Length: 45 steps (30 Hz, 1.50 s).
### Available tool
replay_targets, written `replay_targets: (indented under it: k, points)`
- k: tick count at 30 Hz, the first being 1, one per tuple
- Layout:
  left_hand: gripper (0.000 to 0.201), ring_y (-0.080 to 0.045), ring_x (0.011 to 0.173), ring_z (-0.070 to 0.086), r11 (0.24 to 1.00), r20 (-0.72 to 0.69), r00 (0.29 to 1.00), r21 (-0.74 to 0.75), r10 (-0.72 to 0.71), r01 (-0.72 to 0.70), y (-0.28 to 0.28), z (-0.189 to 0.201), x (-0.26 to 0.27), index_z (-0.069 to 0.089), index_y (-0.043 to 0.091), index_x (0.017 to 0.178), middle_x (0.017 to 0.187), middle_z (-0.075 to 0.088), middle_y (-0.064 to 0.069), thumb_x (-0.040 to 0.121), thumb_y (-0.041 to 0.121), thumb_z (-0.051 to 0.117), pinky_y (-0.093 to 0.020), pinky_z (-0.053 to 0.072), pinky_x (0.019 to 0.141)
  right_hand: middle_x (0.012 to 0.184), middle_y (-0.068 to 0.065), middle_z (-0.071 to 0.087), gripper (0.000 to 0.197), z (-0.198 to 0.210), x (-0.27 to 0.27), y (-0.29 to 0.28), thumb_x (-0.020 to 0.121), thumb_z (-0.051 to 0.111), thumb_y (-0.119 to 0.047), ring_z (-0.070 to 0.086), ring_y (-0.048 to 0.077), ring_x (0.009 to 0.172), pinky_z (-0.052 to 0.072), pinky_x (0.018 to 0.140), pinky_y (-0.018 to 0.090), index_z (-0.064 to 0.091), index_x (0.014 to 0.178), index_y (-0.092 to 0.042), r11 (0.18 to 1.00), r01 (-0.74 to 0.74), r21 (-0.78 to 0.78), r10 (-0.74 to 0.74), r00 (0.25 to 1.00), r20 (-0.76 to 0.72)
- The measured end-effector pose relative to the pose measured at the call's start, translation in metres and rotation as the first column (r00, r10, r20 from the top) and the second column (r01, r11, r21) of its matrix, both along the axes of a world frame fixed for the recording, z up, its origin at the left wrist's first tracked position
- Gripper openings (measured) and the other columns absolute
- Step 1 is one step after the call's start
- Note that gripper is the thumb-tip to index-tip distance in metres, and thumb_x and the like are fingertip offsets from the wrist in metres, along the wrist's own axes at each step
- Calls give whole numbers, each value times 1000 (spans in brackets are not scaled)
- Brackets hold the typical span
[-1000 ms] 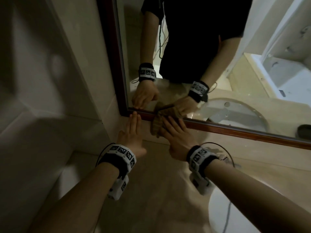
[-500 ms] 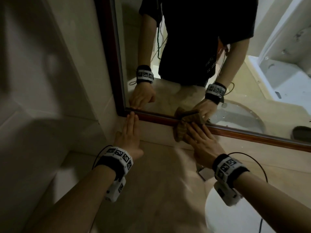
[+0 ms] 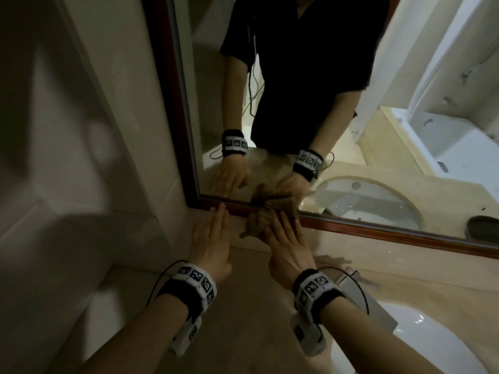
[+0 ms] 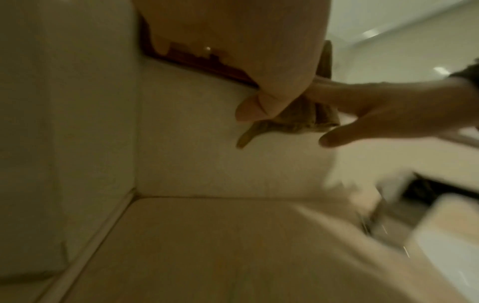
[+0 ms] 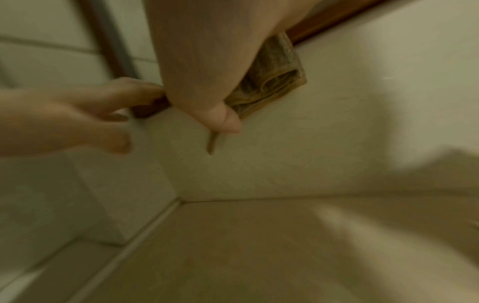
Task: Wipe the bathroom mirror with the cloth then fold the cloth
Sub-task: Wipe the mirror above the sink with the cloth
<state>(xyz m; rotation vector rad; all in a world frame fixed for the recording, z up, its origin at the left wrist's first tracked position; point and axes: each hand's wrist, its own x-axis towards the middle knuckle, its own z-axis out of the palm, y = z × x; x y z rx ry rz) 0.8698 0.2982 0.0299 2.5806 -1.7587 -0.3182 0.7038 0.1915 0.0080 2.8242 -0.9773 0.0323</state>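
The mirror [image 3: 297, 109] has a dark red-brown frame [image 3: 378, 232] and reflects my arms and torso. A crumpled tan cloth [image 3: 258, 221] lies over the frame's lower edge near its left corner. My right hand [image 3: 286, 236] presses on the cloth with straight fingers. In the right wrist view the cloth [image 5: 274, 78] bunches under the right hand [image 5: 207, 61], one corner hanging below the thumb. My left hand [image 3: 216, 228] lies flat on the wall just under the frame, empty, fingertips touching the frame. The left wrist view shows the cloth [image 4: 298, 121] beneath the right hand [image 4: 388, 114].
A beige counter [image 3: 243, 319] runs below the hands and meets the tiled side wall [image 3: 67, 184] in a corner at left. A white sink basin [image 3: 445, 346] sits at lower right, with a pale box [image 3: 378, 314] at its rim.
My right hand slid the cloth right along the frame's lower edge, then back left beside the left hand. The left hand stayed flat in the same spot.
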Motion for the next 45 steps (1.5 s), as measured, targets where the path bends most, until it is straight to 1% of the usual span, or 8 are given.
replay_targets:
  k: [6, 10, 14, 18, 24, 32, 41, 45]
  points:
    - [94, -24, 147, -15, 915, 118, 909, 3, -400, 403, -37, 3, -58, -10, 13, 152, 158, -24, -2, 84, 20, 56, -50, -4, 118, 160, 13, 12, 94, -10, -82, -23, 65, 57, -14, 5, 33, 148, 10, 115, 53, 23, 152, -12, 978, 208, 17, -208, 977, 53]
    - [93, -22, 147, -15, 936, 113, 931, -26, -346, 351, -59, 8, -80, -6, 14, 152, 159, -18, 0, 84, 29, 55, -47, -8, 116, 162, 10, 3, 89, -2, -84, -34, 69, 42, -14, -2, 30, 149, 6, 118, 51, 16, 154, -18, 986, 165, 31, -167, 979, 113]
    - [104, -21, 147, -13, 938, 37, 938, 4, -346, 346, -60, 11, -79, -8, 19, 153, 159, -15, 4, 78, 28, 64, -44, -9, 117, 158, 12, 17, 85, 20, -65, -45, 67, 69, -28, 12, 34, 145, 6, 116, 53, 36, 145, -14, 990, 114, -81, -103, 986, 130]
    - [104, -19, 146, -15, 929, 42, 928, 17, -370, 370, -60, 12, -72, -12, 21, 152, 158, -19, 7, 81, 36, 62, -44, -6, 119, 156, 16, 22, 52, 88, -31, -61, 85, 52, -38, 16, 35, 144, 7, 116, 55, 45, 132, -16, 960, 16, -278, 56, 967, 248]
    - [104, -20, 146, -19, 906, 41, 906, 65, -421, 418, -61, 15, -67, -17, 18, 151, 157, -26, 4, 85, 41, 60, -43, -10, 116, 158, 9, 1, 48, 171, 18, -68, 94, 43, -39, 4, 37, 147, -3, 117, 56, 42, 140, -28, 896, 152, -418, 111, 834, 541]
    - [71, -28, 145, 8, 885, 111, 880, 124, -461, 448, -59, 16, -58, 12, 11, 152, 158, 11, -12, 95, 38, 46, -44, -5, 118, 155, 0, 27, 51, 42, -1, -40, 94, 29, -47, 18, 26, 142, 8, 116, 53, 52, 137, -30, 978, -49, -201, 61, 997, 54]
    - [94, -18, 147, -8, 862, 223, 835, 74, -504, 501, -42, 20, -1, -14, 19, 151, 159, -17, 5, 88, 32, 54, -36, -12, 115, 159, 9, 17, 49, 142, 55, -37, 97, 37, -46, 6, 30, 147, -3, 117, 53, 45, 140, -24, 906, -11, -424, 166, 930, 329]
    - [87, -23, 147, 2, 890, 153, 877, 77, -456, 449, -34, 24, 0, 2, 17, 153, 160, 1, -2, 88, 33, 57, -41, -1, 120, 160, 10, 14, 55, 112, 72, -23, 95, 36, -45, 3, 33, 146, -5, 116, 55, 41, 143, -21, 927, -84, -366, 167, 965, 204]
